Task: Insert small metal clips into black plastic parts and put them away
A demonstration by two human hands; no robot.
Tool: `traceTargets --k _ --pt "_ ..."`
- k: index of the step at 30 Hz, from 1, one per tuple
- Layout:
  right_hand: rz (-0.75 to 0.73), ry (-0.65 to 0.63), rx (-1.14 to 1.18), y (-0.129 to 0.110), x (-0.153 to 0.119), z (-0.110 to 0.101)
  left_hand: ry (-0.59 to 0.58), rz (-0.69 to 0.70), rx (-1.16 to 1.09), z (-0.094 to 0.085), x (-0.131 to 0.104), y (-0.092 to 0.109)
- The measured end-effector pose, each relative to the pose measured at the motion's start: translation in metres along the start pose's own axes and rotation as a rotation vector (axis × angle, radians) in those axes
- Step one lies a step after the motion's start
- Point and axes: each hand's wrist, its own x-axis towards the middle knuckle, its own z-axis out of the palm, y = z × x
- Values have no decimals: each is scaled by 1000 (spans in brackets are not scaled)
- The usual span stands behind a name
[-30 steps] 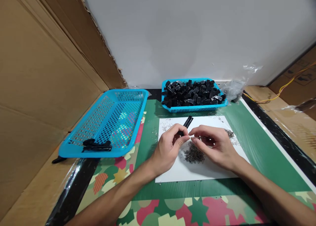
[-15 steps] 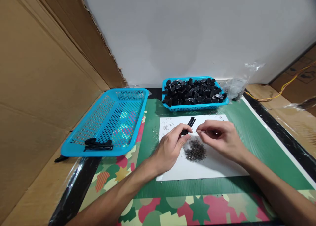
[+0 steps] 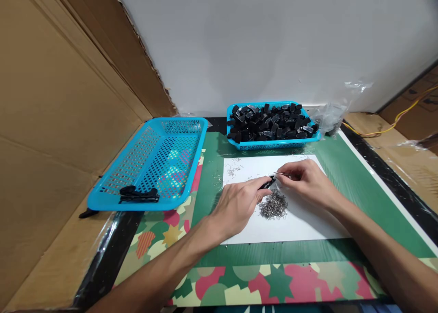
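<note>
My left hand is closed around a small black plastic clip, whose end sticks out past the fingertips; the rest is hidden. Close beside it, my right hand pinches a thin metal wire piece between thumb and fingers, its tip pointing toward the clip. Just below both hands, a pile of small metal wire pieces lies on a white sheet. More loose wire pieces are scattered at the sheet's far left corner.
A blue basket heaped with black clip parts stands at the back. Another blue basket on the left holds black clips near its front edge. A clear plastic bag sits at the back right. Cardboard walls the left side.
The black clip in my left hand has turned from standing up to lying lower, and more of it is covered by the fingers. A thin metal piece now shows in my right fingertips.
</note>
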Motion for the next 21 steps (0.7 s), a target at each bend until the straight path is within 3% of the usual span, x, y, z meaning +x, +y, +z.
traceTargets --k 12,21 --pt "-136 93 -156 2 -3 9 -15 73 -19 4 -1 -3" --pt "-201 59 -264 6 -4 15 -25 67 -27 4 0 -4"
